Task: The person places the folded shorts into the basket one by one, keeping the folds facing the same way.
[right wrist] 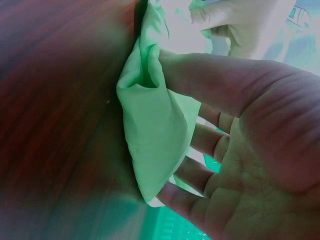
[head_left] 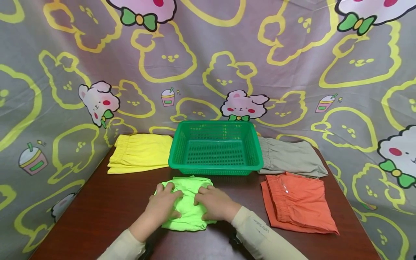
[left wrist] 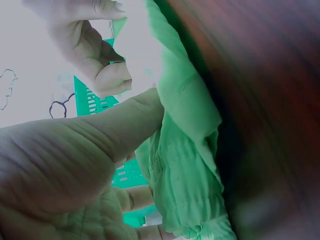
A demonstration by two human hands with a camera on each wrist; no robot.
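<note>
A neon green folded garment (head_left: 188, 206) lies on the table in front of the green basket. The left wrist view shows a gathered, elastic-looking band (left wrist: 185, 185) along one part of it. On its left side rests my left hand (head_left: 164, 206), fingers spread, with the thumb pressing into the cloth in the left wrist view. My right hand (head_left: 216, 204) touches the right side, its thumb (right wrist: 200, 77) on the fabric and its other fingers reaching the far edge. The hands face each other with green cloth between them.
Behind the garment stands a green plastic basket (head_left: 214, 169) with nothing in it. Folded yellow clothing (head_left: 141, 153) lies to its left, folded grey clothing (head_left: 289, 157) to its right. Folded orange clothing (head_left: 302, 204) sits at the right on the brown table (head_left: 97, 216). A printed curtain (head_left: 201, 47) surrounds the table.
</note>
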